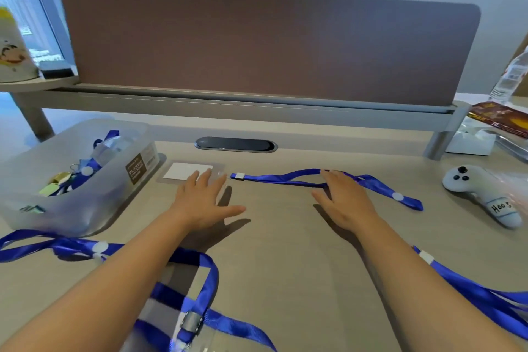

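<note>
A clear badge holder (183, 171) with a white card inside lies flat on the desk (280, 251). A blue lanyard (285, 178) stretches right from its clip. My left hand (201, 198) lies flat with straight fingers, fingertips on the holder's right part. My right hand (347, 198) lies flat too, its fingertips on the lanyard's strap. Neither hand grips anything.
A translucent plastic bin (134, 180) with lanyards and clips stands at the left. More blue lanyards lie near left (94, 247) and near right (474, 291). A white game controller (480, 194) sits at the right. A brown divider panel (271, 48) closes the back.
</note>
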`<state>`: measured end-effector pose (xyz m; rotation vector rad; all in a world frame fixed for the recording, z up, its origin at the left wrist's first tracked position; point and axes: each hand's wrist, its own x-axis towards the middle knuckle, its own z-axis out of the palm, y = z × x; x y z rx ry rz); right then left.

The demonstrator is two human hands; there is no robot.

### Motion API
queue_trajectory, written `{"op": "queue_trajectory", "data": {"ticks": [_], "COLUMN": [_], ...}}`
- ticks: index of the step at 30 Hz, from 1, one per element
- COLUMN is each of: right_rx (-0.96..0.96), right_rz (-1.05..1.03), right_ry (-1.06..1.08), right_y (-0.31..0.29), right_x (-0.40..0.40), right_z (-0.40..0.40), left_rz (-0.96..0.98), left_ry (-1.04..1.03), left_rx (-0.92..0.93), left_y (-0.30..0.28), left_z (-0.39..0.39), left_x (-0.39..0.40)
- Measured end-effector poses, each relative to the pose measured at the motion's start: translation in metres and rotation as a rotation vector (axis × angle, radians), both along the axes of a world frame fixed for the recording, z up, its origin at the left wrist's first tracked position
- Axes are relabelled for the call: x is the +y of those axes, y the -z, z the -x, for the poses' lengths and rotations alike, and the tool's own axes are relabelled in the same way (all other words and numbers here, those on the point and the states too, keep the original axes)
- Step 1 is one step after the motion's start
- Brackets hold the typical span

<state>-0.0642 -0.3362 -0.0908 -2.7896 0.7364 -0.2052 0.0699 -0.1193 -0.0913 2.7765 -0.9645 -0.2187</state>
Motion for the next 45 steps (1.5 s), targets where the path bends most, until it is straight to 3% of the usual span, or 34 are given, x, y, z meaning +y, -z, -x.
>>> {"op": "queue_trajectory", "data": {"ticks": [6, 12, 19, 26, 29, 33, 45], "right_rx": [-0.030, 0.039, 0.074, -0.029, -0.085, 0.071, 0.131], "right_rz": [-0.254, -0.429, -0.294, -0.177, -0.201, -0.202, 0.125], "right_ry": [-0.140, -0.204, -0.153, -0.137, -0.206, -0.318, -0.364], "right_y": [-0.021, -0.020, -0.004, -0.006, -0.010, -0.009, -0.007], "right_x": [0.098, 0.182, 0.209, 0.197, 0.205, 0.220, 0.225], "right_z": [0.012, 0.026, 0.031, 0.042, 0.048, 0.057, 0.062], "left_rz": [0.206, 0.164, -0.078, 0.072, 0.080, -0.083, 0.029], "left_ry": [0.094, 0.032, 0.068, 0.008, 0.021, 0.051, 0.035], "left_rx": [0.087, 0.124, 0.116, -0.088, -0.030, 0.010, 0.045], "left_y": [-0.027, -0.020, 0.005, 0.001, 0.000, 0.004, -0.001], "left_z": [0.041, 0.081, 0.100, 0.104, 0.118, 0.135, 0.133], "left_x": [0.074, 0.150, 0.172, 0.158, 0.158, 0.162, 0.171]}}
